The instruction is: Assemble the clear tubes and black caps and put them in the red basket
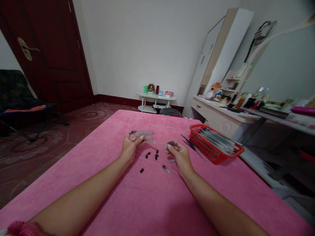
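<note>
Left hand (131,145) is pinching a slender tube (149,140) | right hand (179,155), apart, is holding a blurred clear piece (166,147) | steadying the tube is likely mattering more than speed

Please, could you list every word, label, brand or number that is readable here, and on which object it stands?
No text can be read.
Patches on the tall white cabinet: too blurred.
Bottles on the dressing table: too small.
Thin sticks in the red basket: no lettering visible.
</note>
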